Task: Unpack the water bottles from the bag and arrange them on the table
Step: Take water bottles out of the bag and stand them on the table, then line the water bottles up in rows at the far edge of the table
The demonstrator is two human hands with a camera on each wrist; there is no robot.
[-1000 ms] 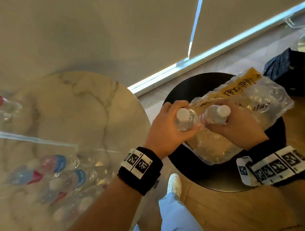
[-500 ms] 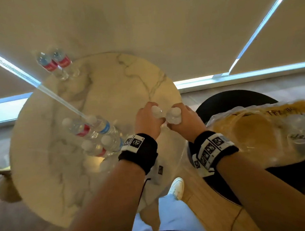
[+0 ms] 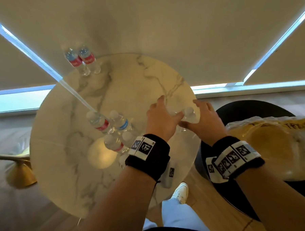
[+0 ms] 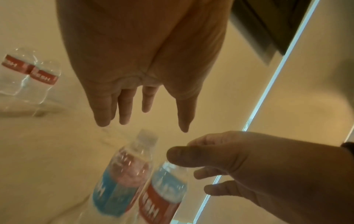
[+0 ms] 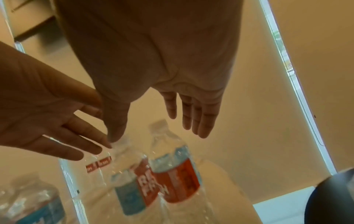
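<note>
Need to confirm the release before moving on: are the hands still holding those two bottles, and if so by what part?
Nothing is held. Left hand and right hand show straight fingers above the two bottles, which stand together on the marble table.

Bare forearms, black wristbands (image 3: 147,156) carrying black-and-white square markers, pale trousers (image 3: 174,218) and a white shoe (image 3: 181,191).

The setting was a furnished indoor room, most likely a lounge or living area of a home or hotel. A round marble-topped table (image 3: 132,84) with grey veining stood on a wood floor (image 3: 202,210). Beige roller blinds (image 3: 161,26) covered large windows, with daylight showing in strips at their edges. A round black side table (image 3: 245,108) stood beside the marble one, and a brass-coloured lamp base (image 3: 18,173) rested on the floor at the left.
</note>
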